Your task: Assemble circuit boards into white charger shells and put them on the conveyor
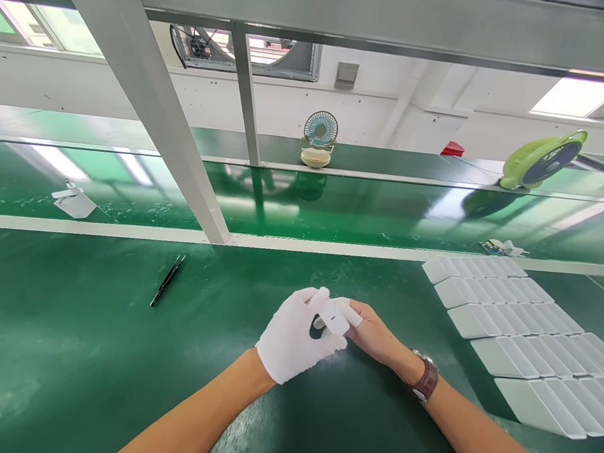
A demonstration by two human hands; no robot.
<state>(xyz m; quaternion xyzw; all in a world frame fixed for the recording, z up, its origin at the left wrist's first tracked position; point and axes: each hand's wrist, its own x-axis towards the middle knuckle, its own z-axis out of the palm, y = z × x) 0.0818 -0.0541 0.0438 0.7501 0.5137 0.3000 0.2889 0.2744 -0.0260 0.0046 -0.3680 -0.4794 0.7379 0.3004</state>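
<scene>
Head | left hand [297, 337] + right hand [374, 331] hold white block [338, 324] | dark mark [333, 317]

In the centre, fingertips of my right hand [372, 331] are partly hidden behind a small white piece [338, 325]; the dark mark [333, 317] on it is too small to make out. My forearms [200, 414] are cut off by the bottom edge. At lower right, the frame's edge crops the nearest rows of pale parts [530, 400]. Above them, a little bundle [503, 247] is too small to identify.
</scene>
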